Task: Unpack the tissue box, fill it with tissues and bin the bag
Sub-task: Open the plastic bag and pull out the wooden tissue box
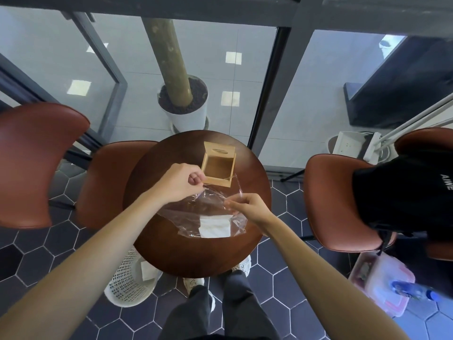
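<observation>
Standing at a small round wooden table (171, 253), the person held a clear plastic bag (196, 207) with both hands above the tabletop. The left hand (179, 181) had its fingers curled, and it pinched the upper edge of the bag just beside the near corner of the wooden tissue box (219, 165). The right hand (247, 207) also had curled fingers, and it pinched the opposite edge of the bag opening, so the mouth of the bag was stretched between the two hands. A white stack of tissues (214, 227) lay inside the lower part of the bag, which rested on the table near the person. The tissue box stood on the far half of the table with its lid raised, and its inside was visible and held nothing. A white perforated basket (125, 285) stood on the floor at the left of the table, partly under its edge, with a white thing inside that I could not identify. Brown chairs (36, 163) stood on both sides of the table, and a black cloth (402, 192) hung over the right one. A white plant pot (186, 116) stood behind the table.
</observation>
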